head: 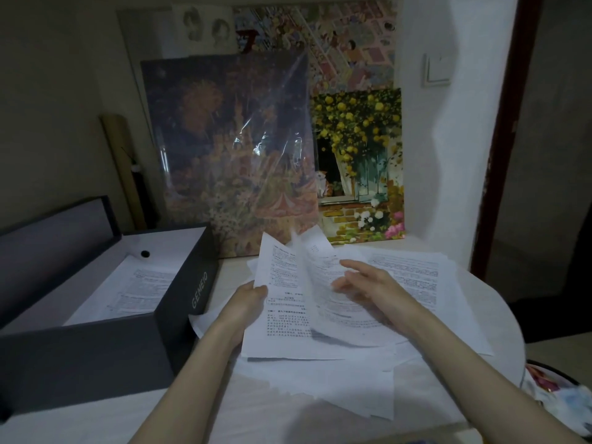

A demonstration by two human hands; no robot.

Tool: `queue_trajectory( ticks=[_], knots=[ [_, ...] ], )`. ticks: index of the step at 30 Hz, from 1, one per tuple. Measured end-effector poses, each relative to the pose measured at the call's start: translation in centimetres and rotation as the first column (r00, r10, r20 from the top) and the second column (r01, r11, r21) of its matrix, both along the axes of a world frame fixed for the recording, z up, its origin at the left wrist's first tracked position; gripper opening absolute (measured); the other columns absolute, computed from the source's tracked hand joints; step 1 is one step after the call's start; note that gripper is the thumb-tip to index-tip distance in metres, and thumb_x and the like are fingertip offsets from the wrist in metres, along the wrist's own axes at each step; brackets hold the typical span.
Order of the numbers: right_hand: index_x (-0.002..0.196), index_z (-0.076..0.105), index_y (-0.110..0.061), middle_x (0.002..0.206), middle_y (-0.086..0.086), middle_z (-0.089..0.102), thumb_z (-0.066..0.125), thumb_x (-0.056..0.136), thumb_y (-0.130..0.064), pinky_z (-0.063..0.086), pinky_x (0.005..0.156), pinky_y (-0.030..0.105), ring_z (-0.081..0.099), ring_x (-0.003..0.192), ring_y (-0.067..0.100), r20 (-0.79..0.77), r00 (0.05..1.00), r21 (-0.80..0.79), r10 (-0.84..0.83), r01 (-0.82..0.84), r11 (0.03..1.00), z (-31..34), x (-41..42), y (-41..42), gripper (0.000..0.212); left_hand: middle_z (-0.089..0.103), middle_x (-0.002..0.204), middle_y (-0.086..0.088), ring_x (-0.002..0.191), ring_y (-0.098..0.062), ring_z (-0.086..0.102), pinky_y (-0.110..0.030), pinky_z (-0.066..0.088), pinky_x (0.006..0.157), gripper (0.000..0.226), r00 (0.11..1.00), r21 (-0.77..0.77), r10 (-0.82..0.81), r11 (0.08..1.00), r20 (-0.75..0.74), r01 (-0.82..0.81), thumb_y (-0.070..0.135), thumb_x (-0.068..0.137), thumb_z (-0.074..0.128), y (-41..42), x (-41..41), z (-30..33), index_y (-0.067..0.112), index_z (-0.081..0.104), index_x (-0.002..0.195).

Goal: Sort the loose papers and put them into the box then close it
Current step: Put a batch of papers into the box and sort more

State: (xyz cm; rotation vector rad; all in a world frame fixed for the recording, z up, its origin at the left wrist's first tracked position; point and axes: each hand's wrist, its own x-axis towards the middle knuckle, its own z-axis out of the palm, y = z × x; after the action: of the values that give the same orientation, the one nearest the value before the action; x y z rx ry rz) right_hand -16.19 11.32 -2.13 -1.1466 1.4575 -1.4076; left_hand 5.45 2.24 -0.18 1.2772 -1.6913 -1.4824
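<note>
A dark grey box (pixel 179 296) stands open at the left of the white table (pixel 262 411), its lid (pixel 54 229) raised at the back. Printed sheets (pixel 141 286) lie inside it. My left hand (pixel 250 299) pinches the left edge of a few printed sheets (pixel 282 270) and lifts them off the pile. My right hand (pixel 362 280) rests with spread fingers on the loose papers (pixel 413 283) scattered over the table's middle and right. More blank-looking sheets (pixel 346 389) lie nearer to me.
Two paintings lean on the wall behind the papers: a dark one in plastic wrap (pixel 230 149) and a yellow-flower one (pixel 358 165). A rolled tube (pixel 125 168) stands behind the box. A dark bowl with colourful items (pixel 557 392) sits at the right edge.
</note>
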Motion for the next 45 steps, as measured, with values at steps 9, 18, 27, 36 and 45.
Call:
queue_trajectory(
  ticks=[9, 18, 27, 36, 45],
  knots=[
    [0.130, 0.052, -0.019, 0.124, 0.002, 0.053, 0.052, 0.093, -0.027, 0.036, 0.089, 0.029, 0.050, 0.111, 0.022, -0.290, 0.887, 0.137, -0.360, 0.410, 0.902, -0.8, -3.6, 0.4, 0.037, 0.056, 0.127, -0.017, 0.112, -0.030, 0.058, -0.019, 0.041, 0.073, 0.033, 0.986, -0.100, 0.151, 0.985, 0.075, -0.143, 0.016, 0.100, 0.041, -0.1, -1.1, -0.6, 0.004, 0.050, 0.130],
    [0.128, 0.056, -0.016, 0.111, 0.006, 0.063, 0.042, 0.092, -0.006, 0.042, 0.067, 0.028, 0.059, 0.084, 0.024, -0.368, 0.900, 0.085, -0.234, 0.283, 0.955, -1.0, -1.6, 0.1, 0.040, 0.068, 0.118, -0.006, 0.105, -0.026, 0.066, -0.047, 0.051, 0.095, 0.034, 0.982, -0.077, -0.116, 0.991, -0.148, 0.105, 0.000, 0.097, 0.041, 0.5, -1.8, -2.0, 0.022, 0.064, 0.110],
    [0.117, 0.062, -0.014, 0.114, 0.008, 0.070, 0.037, 0.102, -0.011, 0.054, 0.089, 0.044, 0.069, 0.100, 0.023, 0.120, 0.981, -0.122, -0.153, 0.168, 0.978, 0.3, -0.2, 0.7, 0.029, 0.066, 0.118, 0.009, 0.105, -0.004, 0.065, -0.022, 0.056, 0.084, 0.033, 0.842, -0.403, -0.087, 0.901, -0.533, -0.162, 0.013, 0.101, 0.041, 1.9, -0.7, 0.9, 0.022, 0.046, 0.132],
    [0.126, 0.054, -0.012, 0.121, 0.006, 0.068, 0.040, 0.100, -0.011, 0.051, 0.094, 0.046, 0.064, 0.112, 0.025, 0.238, 0.971, -0.296, 0.003, 0.070, 0.953, 0.6, 0.4, 1.2, 0.029, 0.068, 0.106, 0.020, 0.099, 0.005, 0.064, -0.011, 0.051, 0.079, 0.022, 0.798, -0.440, -0.012, 0.840, -0.602, -0.319, 0.014, 0.097, 0.051, 2.3, -0.7, 0.7, 0.026, 0.054, 0.115],
    [0.111, 0.058, -0.020, 0.103, -0.008, 0.070, 0.035, 0.102, -0.007, 0.053, 0.066, 0.014, 0.069, 0.090, 0.001, 0.071, 0.988, -0.318, -0.133, 0.149, 0.936, 3.3, 2.6, 0.5, 0.028, 0.071, 0.098, 0.003, 0.091, -0.009, 0.068, -0.034, 0.058, 0.080, 0.018, 0.921, -0.629, -0.043, 0.742, -0.388, -0.231, 0.022, 0.100, 0.045, 2.7, -1.0, 3.4, 0.023, 0.062, 0.103]
  ],
)
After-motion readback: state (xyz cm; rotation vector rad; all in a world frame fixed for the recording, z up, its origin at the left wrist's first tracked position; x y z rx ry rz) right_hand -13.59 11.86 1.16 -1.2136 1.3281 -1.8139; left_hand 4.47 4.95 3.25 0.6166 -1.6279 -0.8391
